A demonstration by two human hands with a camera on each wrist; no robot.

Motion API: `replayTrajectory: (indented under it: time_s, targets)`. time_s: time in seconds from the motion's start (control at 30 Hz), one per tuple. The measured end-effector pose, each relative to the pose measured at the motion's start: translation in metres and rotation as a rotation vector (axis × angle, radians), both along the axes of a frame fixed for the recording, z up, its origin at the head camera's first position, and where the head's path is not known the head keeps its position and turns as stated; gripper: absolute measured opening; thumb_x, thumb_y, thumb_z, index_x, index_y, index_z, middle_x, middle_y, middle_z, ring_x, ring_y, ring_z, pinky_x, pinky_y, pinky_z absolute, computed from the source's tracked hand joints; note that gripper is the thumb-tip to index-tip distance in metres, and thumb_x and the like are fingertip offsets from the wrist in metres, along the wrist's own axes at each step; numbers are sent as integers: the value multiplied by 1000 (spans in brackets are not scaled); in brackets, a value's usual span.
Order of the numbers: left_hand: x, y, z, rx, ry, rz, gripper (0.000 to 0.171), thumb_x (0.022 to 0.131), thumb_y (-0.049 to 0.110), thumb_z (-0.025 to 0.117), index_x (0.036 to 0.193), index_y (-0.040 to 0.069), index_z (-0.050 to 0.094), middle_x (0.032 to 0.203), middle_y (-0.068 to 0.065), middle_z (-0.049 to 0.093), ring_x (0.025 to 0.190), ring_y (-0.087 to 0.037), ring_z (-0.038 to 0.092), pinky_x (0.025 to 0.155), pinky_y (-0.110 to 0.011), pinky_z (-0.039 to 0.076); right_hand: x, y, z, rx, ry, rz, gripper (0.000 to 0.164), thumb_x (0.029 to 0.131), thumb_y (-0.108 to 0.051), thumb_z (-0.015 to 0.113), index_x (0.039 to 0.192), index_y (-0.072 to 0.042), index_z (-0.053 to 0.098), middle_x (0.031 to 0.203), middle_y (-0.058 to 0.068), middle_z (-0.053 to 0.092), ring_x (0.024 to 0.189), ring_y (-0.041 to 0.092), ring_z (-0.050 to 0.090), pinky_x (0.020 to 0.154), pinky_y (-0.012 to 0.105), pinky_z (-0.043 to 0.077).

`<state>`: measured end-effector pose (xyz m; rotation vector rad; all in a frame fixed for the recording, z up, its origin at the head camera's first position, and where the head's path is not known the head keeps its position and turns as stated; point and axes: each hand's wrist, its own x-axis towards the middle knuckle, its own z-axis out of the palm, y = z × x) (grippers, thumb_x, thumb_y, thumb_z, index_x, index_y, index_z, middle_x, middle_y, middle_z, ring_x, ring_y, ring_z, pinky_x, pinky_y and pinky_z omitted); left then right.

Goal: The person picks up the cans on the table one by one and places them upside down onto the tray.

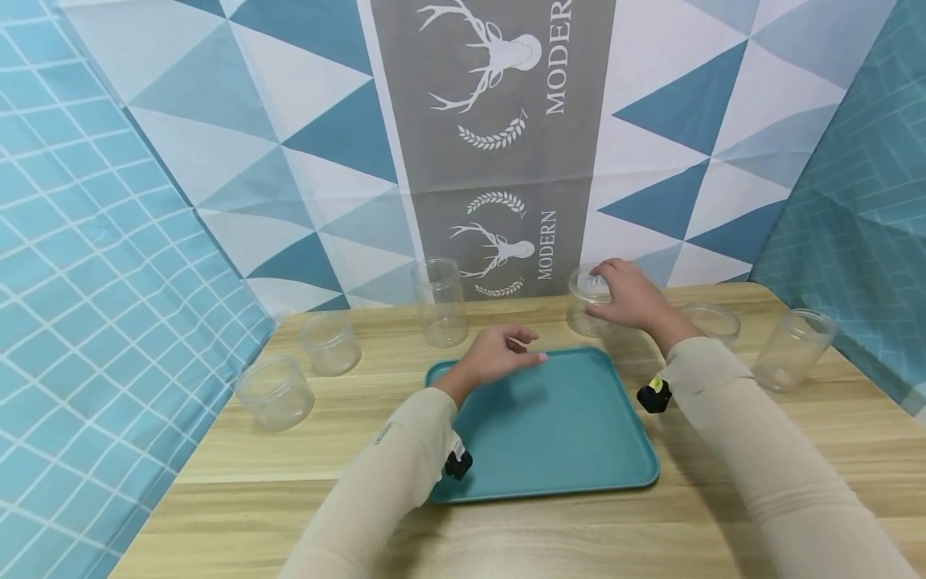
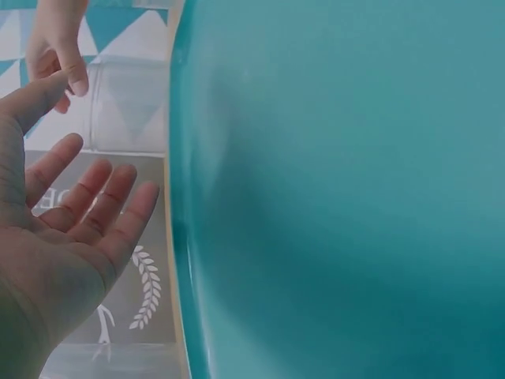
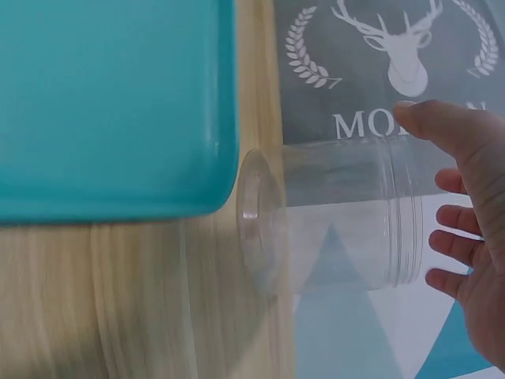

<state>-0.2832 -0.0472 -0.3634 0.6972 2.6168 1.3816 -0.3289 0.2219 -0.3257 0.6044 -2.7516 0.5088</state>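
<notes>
My right hand [image 1: 628, 297] reaches to a clear plastic jar [image 1: 583, 320] standing upright behind the tray's far right corner. In the right wrist view, the thumb and fingers of the right hand [image 3: 483, 189] are spread around the ridged mouth of the jar [image 3: 339, 225]; whether they touch it I cannot tell. Over the far left part of the teal tray [image 1: 557, 438] hovers my left hand [image 1: 495, 354], holding nothing. Its fingers look loosely extended in the left wrist view, where the left hand [image 2: 63, 253] is palm-visible beside the tray's edge.
A tall clear jar [image 1: 441, 310] stands behind the tray. Two shorter jars, one nearer [image 1: 276, 394] and one farther [image 1: 331, 346], are at the left. On the right are a low clear container [image 1: 714, 322] and a tilted-looking jar [image 1: 792, 354]. Patterned cloth [image 1: 499, 161] backs the wooden table [image 1: 311, 458].
</notes>
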Motion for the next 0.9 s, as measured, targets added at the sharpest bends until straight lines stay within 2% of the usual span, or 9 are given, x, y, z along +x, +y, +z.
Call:
replayTrajectory:
  time_s: [0.27, 0.43, 0.67, 0.8, 0.9]
  targets:
    - [-7, 13, -2, 36, -26, 69, 42, 84, 33, 76, 119, 10, 70, 120, -11, 66, 105, -19, 62, 90, -34, 52, -9, 1, -2, -59, -48, -101, 71, 82, -30, 74, 137, 7, 46, 146, 34, 30, 132, 52, 28, 105, 66, 28]
    - [-12, 20, -3, 79, -22, 77, 39, 84, 31, 77, 117, 10, 71, 120, -10, 67, 104, -19, 63, 89, -32, 52, -12, 2, 0, -18, -99, -136, 77, 82, -35, 73, 141, 4, 43, 149, 34, 25, 134, 53, 26, 105, 68, 27]
    - [-21, 28, -8, 154, -44, 92, 38, 84, 29, 78, 116, 10, 71, 119, -9, 67, 101, -16, 63, 86, -28, 53, -18, -5, 5, 39, -155, -139, 83, 81, -38, 73, 145, 3, 37, 151, 33, 23, 134, 54, 25, 105, 68, 27]
    - [-28, 33, -9, 221, -75, 106, 38, 83, 27, 79, 116, 9, 70, 118, -7, 67, 100, -15, 63, 82, -28, 55, -21, -10, 6, 52, -173, -144, 86, 82, -39, 72, 147, 3, 34, 151, 33, 21, 135, 53, 23, 107, 67, 25]
    - [-33, 37, -10, 326, -140, 96, 39, 84, 22, 78, 117, 5, 68, 117, -11, 67, 99, -18, 64, 84, -36, 56, -23, -12, 7, 51, -182, -149, 87, 82, -41, 70, 148, 2, 33, 152, 33, 20, 136, 53, 22, 107, 67, 24]
